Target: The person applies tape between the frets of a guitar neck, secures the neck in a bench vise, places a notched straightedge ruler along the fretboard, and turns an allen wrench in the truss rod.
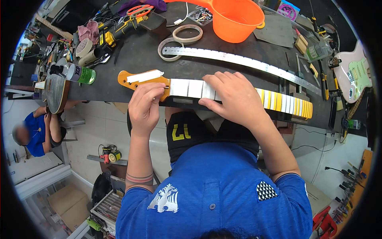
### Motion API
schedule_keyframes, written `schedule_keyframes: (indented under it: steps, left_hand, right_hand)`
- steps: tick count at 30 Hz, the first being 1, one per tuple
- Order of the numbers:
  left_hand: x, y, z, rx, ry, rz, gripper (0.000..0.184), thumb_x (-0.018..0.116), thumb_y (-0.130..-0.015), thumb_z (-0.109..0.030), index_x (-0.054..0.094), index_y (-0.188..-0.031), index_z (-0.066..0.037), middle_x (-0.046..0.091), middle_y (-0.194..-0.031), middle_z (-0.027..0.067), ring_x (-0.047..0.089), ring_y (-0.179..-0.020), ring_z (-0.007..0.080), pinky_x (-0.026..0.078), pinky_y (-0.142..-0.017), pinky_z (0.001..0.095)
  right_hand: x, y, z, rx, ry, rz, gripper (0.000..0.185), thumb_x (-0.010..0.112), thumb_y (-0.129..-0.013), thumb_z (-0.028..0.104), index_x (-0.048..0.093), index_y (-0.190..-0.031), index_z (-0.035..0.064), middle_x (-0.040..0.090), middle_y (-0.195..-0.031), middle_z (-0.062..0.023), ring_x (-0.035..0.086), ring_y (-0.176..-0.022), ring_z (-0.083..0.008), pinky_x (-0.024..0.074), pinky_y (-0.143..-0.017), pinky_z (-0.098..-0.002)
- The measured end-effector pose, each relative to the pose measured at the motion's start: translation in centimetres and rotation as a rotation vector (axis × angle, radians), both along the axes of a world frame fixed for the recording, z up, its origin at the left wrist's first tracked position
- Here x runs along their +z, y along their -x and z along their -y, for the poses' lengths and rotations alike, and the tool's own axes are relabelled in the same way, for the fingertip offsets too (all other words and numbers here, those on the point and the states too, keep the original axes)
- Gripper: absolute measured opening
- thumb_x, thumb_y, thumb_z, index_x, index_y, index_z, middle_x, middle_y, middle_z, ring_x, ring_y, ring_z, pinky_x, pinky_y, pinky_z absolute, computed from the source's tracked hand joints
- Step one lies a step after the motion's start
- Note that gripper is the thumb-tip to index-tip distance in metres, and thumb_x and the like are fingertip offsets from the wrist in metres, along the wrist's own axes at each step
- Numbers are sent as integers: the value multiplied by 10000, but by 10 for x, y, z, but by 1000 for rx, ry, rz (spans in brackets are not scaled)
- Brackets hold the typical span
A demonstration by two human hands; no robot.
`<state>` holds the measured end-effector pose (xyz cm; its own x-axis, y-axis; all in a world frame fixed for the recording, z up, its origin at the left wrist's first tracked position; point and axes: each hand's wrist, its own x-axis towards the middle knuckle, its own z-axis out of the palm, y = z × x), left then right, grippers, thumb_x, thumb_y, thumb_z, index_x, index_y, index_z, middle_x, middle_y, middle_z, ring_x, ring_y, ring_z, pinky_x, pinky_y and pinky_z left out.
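A guitar neck [188, 88] lies across the near edge of the workbench, its fretboard covered with strips of white and yellow tape between the frets. Its orange-brown headstock [129, 79] points left and carries a strip of white tape. At the nut end, my left hand [146, 104] is closed in a pinch; a small dark tip shows by the fingertips, but what it belongs to is hidden. My right hand [232, 95] lies over the middle of the neck, thumb on the near side and fingers over the far side, gripping it.
Beyond the neck lie a long steel ruler [238, 60], two tape rolls [187, 34] and an orange dipper [238, 22]. A green-liquid bottle [82, 74] stands left, near a yellow drill [107, 39]. A pink guitar body [354, 71] is at right. Another person in blue [36, 131] sits at left.
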<state>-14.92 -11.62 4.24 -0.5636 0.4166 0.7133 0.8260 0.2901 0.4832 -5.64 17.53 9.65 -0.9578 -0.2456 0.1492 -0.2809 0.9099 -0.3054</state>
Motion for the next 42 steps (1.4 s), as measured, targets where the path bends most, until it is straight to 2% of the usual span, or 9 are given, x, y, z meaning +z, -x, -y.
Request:
schedule_keyframes:
  steps: [10,13,17,20,23,24,28,34,42]
  left_hand:
    - [-14,7,-3,112,-189,10,131,751,-1082,97,757,-1162,-8,815,-1099,114,775,-1051,256,615,-964,388]
    - [17,32,-4,208,-56,-67,144,777,-1080,46,766,-1214,-5,808,-1099,116,765,-1033,260,598,-959,373]
    - [36,89,-10,263,272,63,234,810,-1056,-85,794,-1286,-44,817,-1130,105,736,-1054,331,598,-963,440]
    - [34,117,-21,294,407,-22,320,810,-1059,-147,806,-1372,-78,812,-1252,98,724,-1210,332,599,-1048,457]
    - [42,115,-35,168,351,-47,385,812,-1066,-142,779,-1444,-78,790,-1336,121,707,-1301,340,570,-1120,447]
    - [44,112,-38,124,372,-51,420,811,-1061,-135,762,-1475,-86,783,-1378,123,701,-1343,348,558,-1156,448]
    - [47,100,-51,40,362,-188,456,797,-1053,-105,748,-1506,-110,783,-1395,112,696,-1371,356,504,-1222,487]
    - [78,50,-45,-110,425,-109,342,778,-1035,-41,796,-1373,-82,786,-1213,101,734,-1183,335,525,-1117,456]
    - [45,1,-48,-163,320,68,318,745,-995,83,823,-1281,-32,760,-1100,119,722,-1012,323,576,-897,429]
  right_hand:
    - [3,1,-2,12,52,3,561,828,-1042,485,731,-1397,62,764,-1244,-137,726,-1198,-342,531,-1097,-475]
    - [5,7,-24,25,194,-97,540,799,-1077,458,731,-1417,44,735,-1303,-158,686,-1266,-360,495,-1153,-508]
    - [4,23,-102,-228,-127,-145,458,774,-1102,362,737,-1428,42,737,-1316,-147,665,-1347,-354,496,-1163,-506]
    - [14,26,-139,-308,-176,182,399,746,-1129,335,750,-1412,53,770,-1290,-155,657,-1387,-343,507,-1163,-515]
    - [13,27,-149,-382,33,416,357,733,-1148,316,753,-1376,43,788,-1202,-174,709,-1268,-376,552,-1083,-517]
    - [9,28,-155,-298,252,395,301,713,-1168,282,735,-1293,9,781,-1098,-185,731,-1074,-405,570,-962,-516]
    - [37,6,-145,-239,222,183,209,684,-1175,204,672,-1169,-5,719,-1035,-184,681,-952,-406,531,-872,-502]
    - [60,-61,-131,-216,47,-117,127,747,-1086,113,674,-1108,11,665,-1011,-160,682,-966,-389,533,-876,-485]
    - [29,-111,-123,-229,-20,-233,116,797,-1018,69,712,-1091,38,712,-1047,-108,704,-1009,-354,542,-888,-478]
